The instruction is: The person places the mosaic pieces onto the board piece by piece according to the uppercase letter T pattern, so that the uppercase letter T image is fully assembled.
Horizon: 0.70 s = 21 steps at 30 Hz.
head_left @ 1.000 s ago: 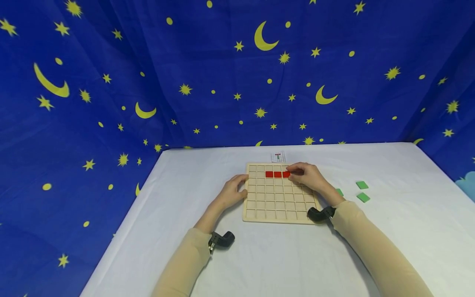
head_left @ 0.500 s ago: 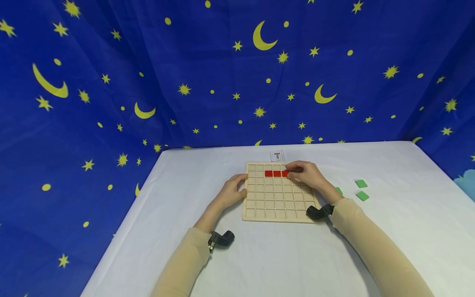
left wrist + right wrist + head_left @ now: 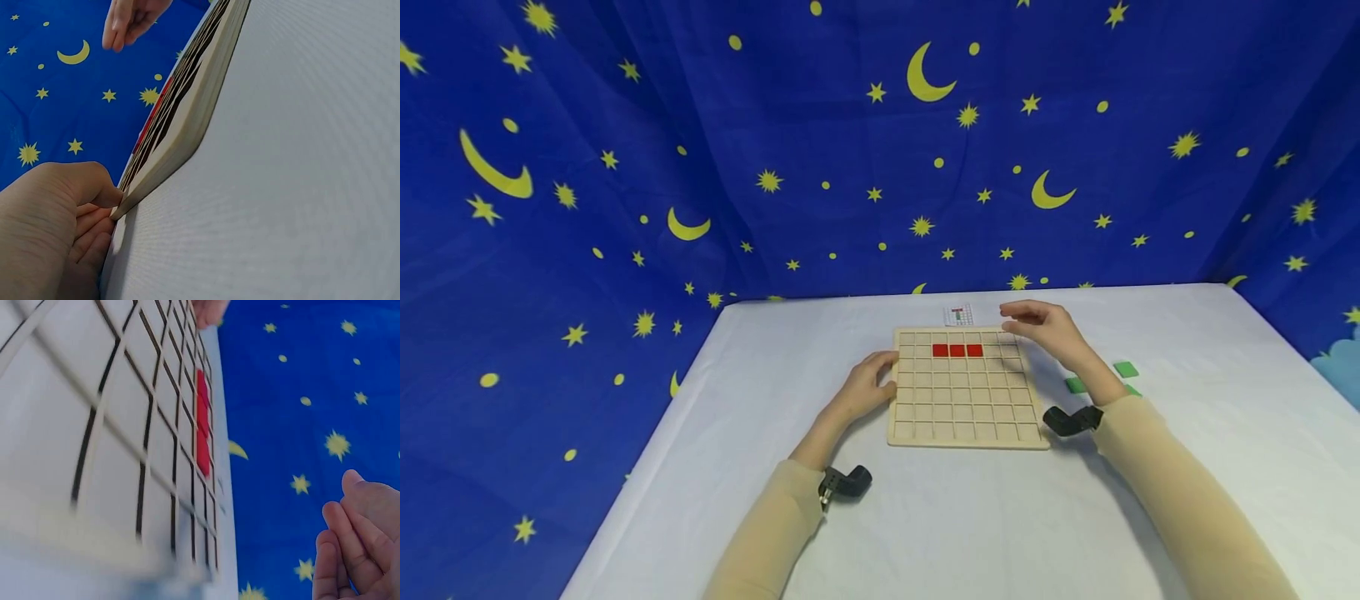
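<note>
A square wooden grid board (image 3: 958, 404) lies on the white table, with three red square tiles (image 3: 957, 351) side by side in its second row from the back. My left hand (image 3: 867, 385) holds the board's left edge; in the left wrist view its thumb and fingers (image 3: 95, 234) meet that edge. Above the board's far right corner hovers my right hand (image 3: 1051, 332), its fingers loosely bent and nothing visible between them. The right wrist view shows its fingertips (image 3: 334, 519) apart from the red tiles (image 3: 202, 425).
Flat green tiles (image 3: 1126, 368) lie on the table right of the board, partly hidden by the right forearm. A small printed card (image 3: 958, 315) with a coloured grid pattern lies behind the board. A blue star-and-moon cloth (image 3: 820, 142) hangs behind the table.
My right hand has left the rightmost red tile and lifted away to the back right, exposing the whole red row. The left hand stays at the board's left edge.
</note>
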Each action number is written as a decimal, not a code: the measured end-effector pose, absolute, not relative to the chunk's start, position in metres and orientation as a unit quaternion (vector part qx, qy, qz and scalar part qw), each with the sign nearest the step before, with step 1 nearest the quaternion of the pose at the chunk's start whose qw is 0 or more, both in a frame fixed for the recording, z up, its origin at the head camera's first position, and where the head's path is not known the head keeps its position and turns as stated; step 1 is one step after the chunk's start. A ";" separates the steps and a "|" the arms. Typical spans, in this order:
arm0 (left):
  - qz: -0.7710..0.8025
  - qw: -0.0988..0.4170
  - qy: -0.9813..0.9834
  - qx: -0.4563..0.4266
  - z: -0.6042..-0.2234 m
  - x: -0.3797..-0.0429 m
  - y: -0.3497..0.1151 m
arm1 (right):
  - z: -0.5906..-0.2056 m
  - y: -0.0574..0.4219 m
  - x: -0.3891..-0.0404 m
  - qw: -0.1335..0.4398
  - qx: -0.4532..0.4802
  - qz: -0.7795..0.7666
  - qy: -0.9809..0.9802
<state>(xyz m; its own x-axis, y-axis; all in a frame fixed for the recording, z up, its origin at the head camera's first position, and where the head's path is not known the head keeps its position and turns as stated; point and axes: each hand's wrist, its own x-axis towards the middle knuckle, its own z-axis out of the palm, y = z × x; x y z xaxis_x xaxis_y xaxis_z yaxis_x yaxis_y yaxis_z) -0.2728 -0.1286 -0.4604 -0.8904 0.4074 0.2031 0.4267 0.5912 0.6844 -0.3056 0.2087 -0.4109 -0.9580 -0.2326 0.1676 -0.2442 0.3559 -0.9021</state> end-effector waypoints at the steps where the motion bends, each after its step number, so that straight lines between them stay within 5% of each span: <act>1: -0.388 0.013 -0.891 -0.234 -0.460 -0.273 -0.128 | -0.410 0.215 -0.304 0.009 0.139 0.548 -0.825; 21: -0.387 0.021 -0.890 -0.238 -0.462 -0.273 -0.128 | -0.416 0.342 -0.248 0.052 0.054 0.490 -0.868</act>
<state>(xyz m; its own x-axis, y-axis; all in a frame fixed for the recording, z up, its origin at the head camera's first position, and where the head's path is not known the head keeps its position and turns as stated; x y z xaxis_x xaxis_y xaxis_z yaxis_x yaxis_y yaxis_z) -0.2734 -0.1281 -0.4620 -0.8854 0.4085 0.2220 0.4410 0.5869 0.6791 -0.2479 0.3415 -0.4158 -0.9888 -0.0434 0.1429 -0.1448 0.5135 -0.8458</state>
